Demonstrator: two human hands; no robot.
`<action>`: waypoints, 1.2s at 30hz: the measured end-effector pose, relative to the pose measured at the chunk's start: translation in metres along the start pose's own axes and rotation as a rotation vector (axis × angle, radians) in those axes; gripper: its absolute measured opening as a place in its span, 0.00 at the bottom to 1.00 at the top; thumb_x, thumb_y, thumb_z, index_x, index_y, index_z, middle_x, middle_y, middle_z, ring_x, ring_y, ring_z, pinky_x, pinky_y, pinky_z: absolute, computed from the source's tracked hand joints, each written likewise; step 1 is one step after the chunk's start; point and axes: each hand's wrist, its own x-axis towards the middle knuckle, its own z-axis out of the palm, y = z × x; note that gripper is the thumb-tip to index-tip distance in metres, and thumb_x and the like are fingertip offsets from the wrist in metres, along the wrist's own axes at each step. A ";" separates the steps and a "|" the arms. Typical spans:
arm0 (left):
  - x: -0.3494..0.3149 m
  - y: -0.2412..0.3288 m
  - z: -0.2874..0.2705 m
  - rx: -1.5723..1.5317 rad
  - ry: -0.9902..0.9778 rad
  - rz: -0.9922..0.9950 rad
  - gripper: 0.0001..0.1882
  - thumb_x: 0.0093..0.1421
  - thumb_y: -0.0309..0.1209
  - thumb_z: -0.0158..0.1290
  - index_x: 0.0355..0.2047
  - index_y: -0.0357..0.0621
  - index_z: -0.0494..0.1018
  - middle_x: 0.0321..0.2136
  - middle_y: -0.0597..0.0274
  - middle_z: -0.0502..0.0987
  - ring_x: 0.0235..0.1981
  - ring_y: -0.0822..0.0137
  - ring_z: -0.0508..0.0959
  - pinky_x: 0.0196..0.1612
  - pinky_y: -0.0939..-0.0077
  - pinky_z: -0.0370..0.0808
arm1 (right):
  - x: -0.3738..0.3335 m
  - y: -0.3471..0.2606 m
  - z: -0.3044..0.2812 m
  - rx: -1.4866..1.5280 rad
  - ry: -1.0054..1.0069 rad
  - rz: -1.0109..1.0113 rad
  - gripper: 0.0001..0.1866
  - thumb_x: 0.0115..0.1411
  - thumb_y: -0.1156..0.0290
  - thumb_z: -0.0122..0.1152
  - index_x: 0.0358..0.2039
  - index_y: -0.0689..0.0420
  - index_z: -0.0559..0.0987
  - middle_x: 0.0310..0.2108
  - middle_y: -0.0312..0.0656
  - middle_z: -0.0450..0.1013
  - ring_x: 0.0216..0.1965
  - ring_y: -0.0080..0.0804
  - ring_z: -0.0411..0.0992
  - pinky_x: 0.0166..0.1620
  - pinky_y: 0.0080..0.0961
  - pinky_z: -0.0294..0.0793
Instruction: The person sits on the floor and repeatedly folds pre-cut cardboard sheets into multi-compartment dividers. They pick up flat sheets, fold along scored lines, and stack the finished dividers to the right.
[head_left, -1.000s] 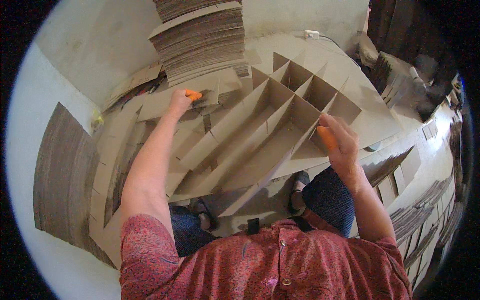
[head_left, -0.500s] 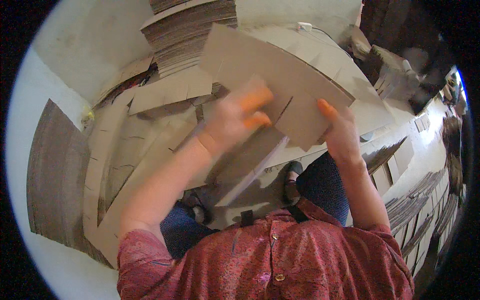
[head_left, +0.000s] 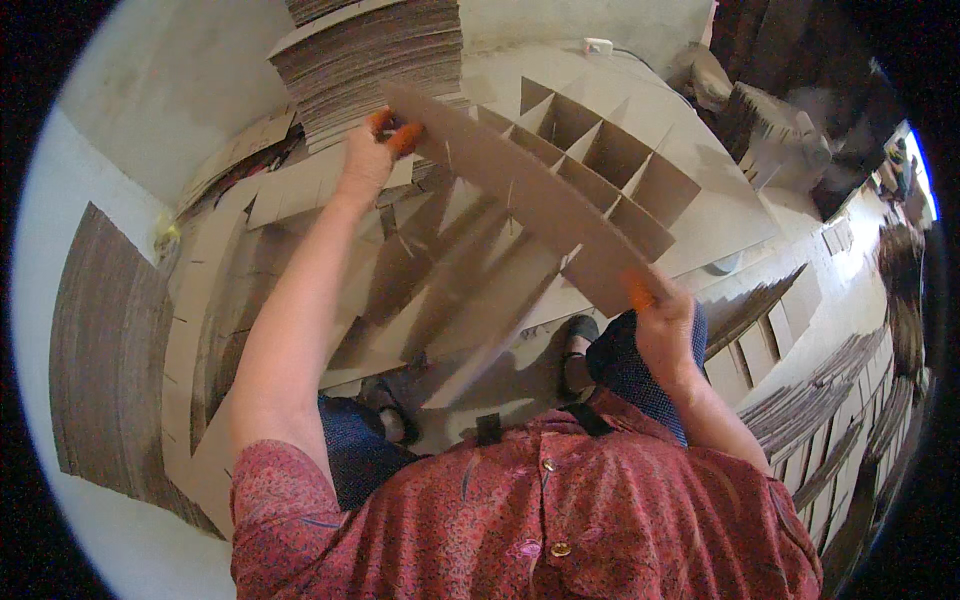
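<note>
A long slotted cardboard strip (head_left: 510, 190) slants across the middle, held up at both ends. At its far left end my left hand (head_left: 376, 150) is closed on it, with orange covers on some fingers. My right hand (head_left: 665, 315), also wearing orange finger covers, grips the near right end. Beyond and partly behind the strip stands a cardboard divider grid (head_left: 620, 160) with several square cells. Other upright slotted pieces show below the strip, and whether they join it I cannot tell.
A tall stack of cardboard sheets (head_left: 370, 70) rises at the back. More flat sheets are piled along the left (head_left: 110, 340). Rows of finished-looking cardboard dividers (head_left: 820, 400) lie on the right. A white plug-like item (head_left: 598, 46) with a cable sits at the back.
My left hand has moved up and left from the middle to the strip's far end. The strip has tilted to show its face narrower, and the divider grid behind has come into view.
</note>
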 end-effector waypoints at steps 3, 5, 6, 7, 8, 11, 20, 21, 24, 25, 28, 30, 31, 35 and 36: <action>-0.002 -0.014 0.003 -0.018 0.022 -0.066 0.16 0.55 0.31 0.55 0.41 0.34 0.70 0.32 0.61 0.74 0.32 0.73 0.74 0.35 0.80 0.73 | -0.010 0.019 0.013 0.086 -0.053 0.037 0.07 0.56 0.77 0.54 0.36 0.64 0.75 0.26 0.40 0.75 0.29 0.16 0.65 0.33 0.19 0.68; 0.003 -0.018 0.001 0.059 0.049 -0.054 0.15 0.56 0.30 0.55 0.40 0.33 0.71 0.31 0.61 0.75 0.31 0.73 0.74 0.35 0.80 0.73 | -0.014 0.023 0.016 0.140 -0.072 0.104 0.08 0.56 0.78 0.54 0.36 0.65 0.75 0.27 0.40 0.75 0.29 0.16 0.65 0.34 0.19 0.68; 0.002 -0.015 0.006 0.066 0.057 -0.042 0.15 0.56 0.30 0.54 0.40 0.33 0.71 0.32 0.61 0.75 0.32 0.73 0.74 0.36 0.80 0.73 | -0.014 0.021 0.014 0.173 -0.033 0.106 0.08 0.56 0.78 0.55 0.37 0.65 0.75 0.28 0.40 0.75 0.30 0.16 0.65 0.34 0.19 0.68; 0.001 -0.001 0.010 0.070 0.063 -0.026 0.14 0.56 0.30 0.54 0.40 0.33 0.71 0.32 0.61 0.75 0.32 0.73 0.74 0.36 0.80 0.73 | -0.015 0.022 0.012 0.169 -0.025 0.120 0.08 0.56 0.78 0.54 0.37 0.65 0.75 0.28 0.40 0.75 0.30 0.16 0.65 0.34 0.19 0.68; 0.000 0.006 0.014 0.075 0.069 -0.011 0.14 0.57 0.29 0.53 0.40 0.32 0.71 0.32 0.61 0.75 0.32 0.73 0.74 0.37 0.80 0.73 | -0.016 0.025 0.010 0.164 -0.018 0.134 0.08 0.56 0.78 0.54 0.37 0.65 0.75 0.28 0.40 0.75 0.30 0.16 0.65 0.33 0.19 0.68; -0.002 -0.006 0.008 0.181 0.031 -0.160 0.13 0.57 0.28 0.52 0.40 0.32 0.71 0.32 0.61 0.75 0.34 0.74 0.74 0.38 0.80 0.72 | -0.014 0.030 0.009 0.113 -0.076 0.082 0.08 0.56 0.78 0.54 0.37 0.65 0.75 0.28 0.40 0.75 0.29 0.17 0.66 0.33 0.19 0.69; 0.004 -0.028 -0.006 -0.033 -0.008 -0.176 0.12 0.57 0.27 0.50 0.40 0.34 0.71 0.33 0.62 0.75 0.33 0.73 0.73 0.40 0.80 0.70 | -0.004 0.009 -0.005 -0.017 -0.068 0.066 0.07 0.57 0.76 0.55 0.35 0.63 0.76 0.22 0.44 0.74 0.25 0.18 0.65 0.29 0.20 0.67; 0.004 -0.025 -0.001 -0.022 -0.011 -0.187 0.12 0.57 0.27 0.51 0.40 0.34 0.71 0.33 0.62 0.75 0.33 0.73 0.73 0.40 0.81 0.70 | -0.005 0.011 -0.006 -0.008 -0.047 0.050 0.07 0.57 0.75 0.55 0.35 0.63 0.76 0.21 0.44 0.73 0.24 0.18 0.64 0.28 0.21 0.67; 0.006 -0.017 0.006 0.015 -0.007 -0.186 0.12 0.57 0.28 0.50 0.40 0.34 0.71 0.33 0.62 0.75 0.33 0.72 0.74 0.40 0.81 0.71 | -0.004 0.014 -0.013 -0.073 -0.084 0.085 0.07 0.57 0.73 0.55 0.34 0.62 0.76 0.20 0.43 0.72 0.24 0.18 0.63 0.27 0.22 0.66; 0.008 -0.016 0.002 0.030 0.003 -0.163 0.11 0.58 0.28 0.49 0.40 0.35 0.71 0.34 0.61 0.76 0.33 0.71 0.75 0.39 0.81 0.71 | -0.003 0.013 -0.014 -0.071 -0.082 0.091 0.07 0.57 0.73 0.55 0.34 0.62 0.76 0.20 0.43 0.72 0.24 0.18 0.63 0.27 0.22 0.66; 0.008 -0.021 0.002 0.012 -0.021 -0.134 0.11 0.59 0.30 0.49 0.40 0.36 0.71 0.34 0.61 0.76 0.34 0.71 0.75 0.39 0.81 0.71 | 0.002 0.007 -0.020 -0.051 -0.083 0.101 0.07 0.57 0.73 0.55 0.33 0.62 0.76 0.20 0.41 0.72 0.24 0.18 0.63 0.28 0.22 0.66; 0.007 -0.024 0.006 -0.020 -0.013 -0.144 0.12 0.59 0.29 0.49 0.40 0.35 0.71 0.33 0.61 0.76 0.33 0.72 0.75 0.38 0.81 0.71 | 0.003 0.006 -0.021 -0.014 -0.091 0.100 0.06 0.57 0.73 0.55 0.33 0.62 0.76 0.20 0.41 0.72 0.24 0.19 0.63 0.28 0.22 0.66; 0.006 -0.025 0.011 -0.036 0.011 -0.157 0.12 0.58 0.28 0.48 0.41 0.34 0.71 0.32 0.61 0.76 0.33 0.72 0.74 0.38 0.80 0.70 | 0.003 0.007 -0.022 -0.011 -0.097 0.124 0.06 0.57 0.73 0.55 0.33 0.63 0.76 0.20 0.41 0.72 0.24 0.19 0.63 0.28 0.22 0.66; 0.010 -0.016 0.010 0.004 0.015 -0.114 0.12 0.59 0.27 0.48 0.41 0.33 0.71 0.31 0.61 0.76 0.32 0.72 0.74 0.37 0.79 0.71 | 0.003 0.010 -0.027 -0.006 -0.109 0.132 0.07 0.57 0.74 0.55 0.33 0.63 0.76 0.21 0.38 0.72 0.26 0.18 0.63 0.29 0.21 0.66; 0.009 -0.019 0.011 0.048 0.006 -0.185 0.13 0.59 0.28 0.48 0.41 0.33 0.71 0.31 0.60 0.76 0.31 0.72 0.74 0.36 0.79 0.71 | 0.004 0.009 -0.028 -0.010 -0.110 0.111 0.07 0.57 0.74 0.55 0.33 0.63 0.76 0.21 0.38 0.72 0.26 0.18 0.63 0.29 0.21 0.66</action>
